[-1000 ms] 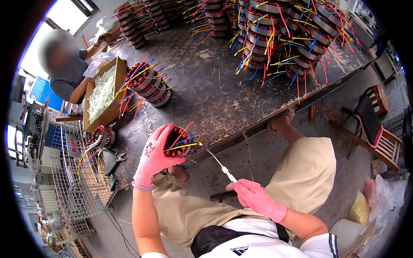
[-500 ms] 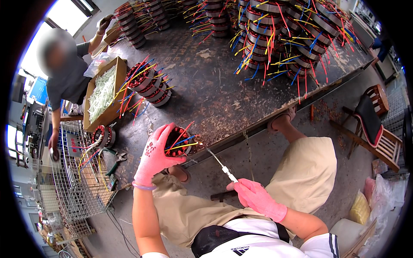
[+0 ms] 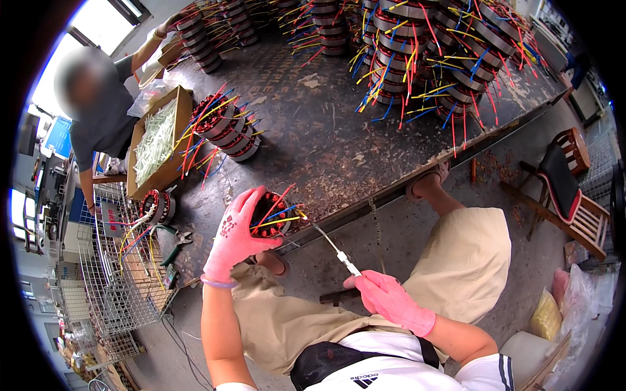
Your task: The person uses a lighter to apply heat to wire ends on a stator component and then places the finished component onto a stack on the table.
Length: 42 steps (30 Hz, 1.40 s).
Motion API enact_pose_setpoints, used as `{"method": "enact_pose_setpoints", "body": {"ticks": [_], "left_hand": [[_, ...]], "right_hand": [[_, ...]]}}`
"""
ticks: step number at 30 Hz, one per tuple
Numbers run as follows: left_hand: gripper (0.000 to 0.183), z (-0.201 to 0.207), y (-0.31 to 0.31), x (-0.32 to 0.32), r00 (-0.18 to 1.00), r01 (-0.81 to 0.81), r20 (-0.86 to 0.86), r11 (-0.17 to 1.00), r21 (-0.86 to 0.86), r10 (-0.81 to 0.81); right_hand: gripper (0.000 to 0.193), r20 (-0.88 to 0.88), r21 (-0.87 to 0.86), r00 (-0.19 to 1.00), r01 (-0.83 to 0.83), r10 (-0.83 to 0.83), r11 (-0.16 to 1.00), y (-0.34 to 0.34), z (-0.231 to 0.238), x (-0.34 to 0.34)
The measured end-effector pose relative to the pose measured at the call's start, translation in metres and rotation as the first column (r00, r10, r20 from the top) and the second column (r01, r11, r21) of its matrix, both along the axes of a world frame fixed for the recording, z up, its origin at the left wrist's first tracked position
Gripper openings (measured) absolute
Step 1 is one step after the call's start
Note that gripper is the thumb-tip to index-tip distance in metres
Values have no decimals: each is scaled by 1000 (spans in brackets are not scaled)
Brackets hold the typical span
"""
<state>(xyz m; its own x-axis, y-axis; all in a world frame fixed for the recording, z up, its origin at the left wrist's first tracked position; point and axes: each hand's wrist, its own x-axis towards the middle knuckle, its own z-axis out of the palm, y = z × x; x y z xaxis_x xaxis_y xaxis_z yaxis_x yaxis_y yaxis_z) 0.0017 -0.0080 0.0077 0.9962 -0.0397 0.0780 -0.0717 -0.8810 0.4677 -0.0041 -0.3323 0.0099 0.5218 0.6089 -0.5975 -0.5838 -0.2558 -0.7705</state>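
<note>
My left hand [image 3: 236, 228], in a pink glove, is closed round the side of a motor stator [image 3: 268, 216] at the table's near edge. Red, blue and yellow wires stick out of the stator toward the right. In my right hand [image 3: 393, 301], also gloved in pink, is a soldering iron [image 3: 345, 259] gripped by its white handle. Its thin metal tip points up and left and stops close to the yellow wire ends; whether they touch, I cannot tell. A stator with white sleeves [image 3: 156, 207] lies left of my left hand.
Pliers [image 3: 177, 247] lie near the left table edge, above a wire rack [image 3: 120, 274]. A short stack of stators [image 3: 228, 130] stands beside a box of white tubes [image 3: 156, 140]. Taller stator stacks [image 3: 398, 58] fill the far side. A co-worker [image 3: 104, 111] stands at left; a wooden chair [image 3: 564, 189] is at right.
The co-worker's raised hand has moved right to a far stack of stators, and their lower hand has shifted toward the wire rack. My two hands have hardly moved.
</note>
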Motion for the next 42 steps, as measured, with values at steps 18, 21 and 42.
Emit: {"method": "enact_pose_setpoints", "body": {"ticks": [18,21,42], "left_hand": [[97,0,0,0,1000,2,9,1000,-30,-2],[96,0,-1,1,1000,0,12,999,-33,1],[97,9,1,-1,998,24,-55,999,-22,-25]], "right_hand": [[29,-39,40,999,36,-34,999,-1,-8,-4],[29,-41,35,999,33,-32,999,-1,-7,-4],[29,-95,51,992,89,-83,995,-4,-12,-5]]}}
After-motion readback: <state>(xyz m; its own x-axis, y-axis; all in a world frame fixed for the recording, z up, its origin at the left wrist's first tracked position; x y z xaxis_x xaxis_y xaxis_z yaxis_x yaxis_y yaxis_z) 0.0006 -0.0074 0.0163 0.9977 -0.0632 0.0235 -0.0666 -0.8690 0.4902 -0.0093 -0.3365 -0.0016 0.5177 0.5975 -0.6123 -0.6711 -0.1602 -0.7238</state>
